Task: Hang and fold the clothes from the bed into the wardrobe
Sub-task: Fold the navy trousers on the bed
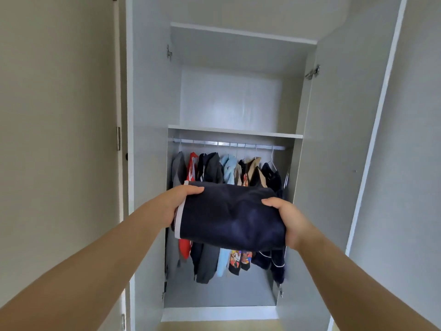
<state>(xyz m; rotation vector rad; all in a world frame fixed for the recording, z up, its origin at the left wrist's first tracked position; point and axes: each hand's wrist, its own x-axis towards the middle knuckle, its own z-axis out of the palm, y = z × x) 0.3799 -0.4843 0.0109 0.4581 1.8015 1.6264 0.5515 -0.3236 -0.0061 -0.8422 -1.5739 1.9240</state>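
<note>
A folded dark navy garment [229, 216] with a white trim on its left edge is held up in front of the open wardrobe [152, 163]. My left hand [174, 204] grips its left end, thumb on top. My right hand [286, 218] grips its right end, thumb over the cloth. The garment hangs level, below the middle shelf [235, 132], whose top looks bare. Behind it, several clothes [226, 170] hang on hangers from the metal rail [226, 144].
Both wardrobe doors stand open, the left door [148, 91] and the right door [346, 139]. A top shelf [243, 33] sits above the middle one. The wardrobe floor [219, 295] below the hanging clothes is grey. A beige wall [57, 115] lies at the left.
</note>
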